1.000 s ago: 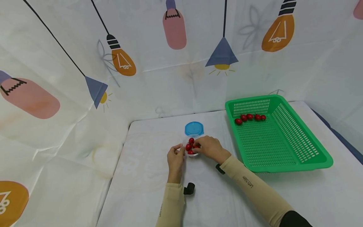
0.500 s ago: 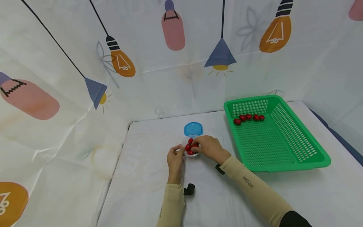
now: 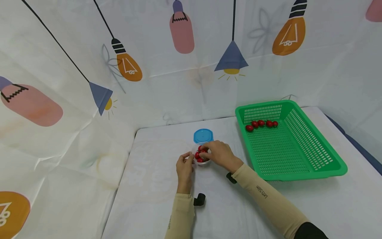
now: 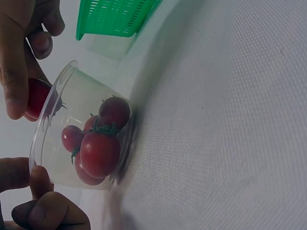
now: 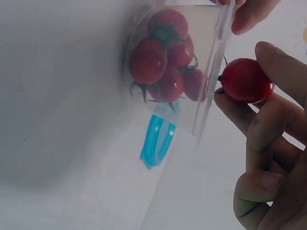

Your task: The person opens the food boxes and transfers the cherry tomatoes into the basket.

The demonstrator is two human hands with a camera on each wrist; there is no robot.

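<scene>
My right hand (image 3: 221, 154) pinches a red cherry tomato (image 5: 245, 80) between thumb and fingers, at the open mouth of a clear plastic cup (image 4: 62, 165). In the left wrist view, that tomato overlaps the cup's rim, its green stem pointing inward. Several cherry tomatoes (image 4: 100, 155) with green stems lie in the bottom of the cup. My left hand (image 3: 184, 169) holds the cup's rim from the left with its fingertips. The cup stands on the white-covered table, partly hidden by the right fingers in the head view. Just behind it lies a blue lid (image 3: 203, 136).
A large green mesh basket (image 3: 301, 176) stands on the right of the table (image 3: 149, 179). Several more cherry tomatoes (image 3: 261, 123) lie in its far left part. A white printed cloth (image 3: 167, 96) hangs behind the table.
My right hand has shifted slightly up and left over the cup with its tomato. The left hand stays at the rim, and the tomatoes in the basket have not moved.
</scene>
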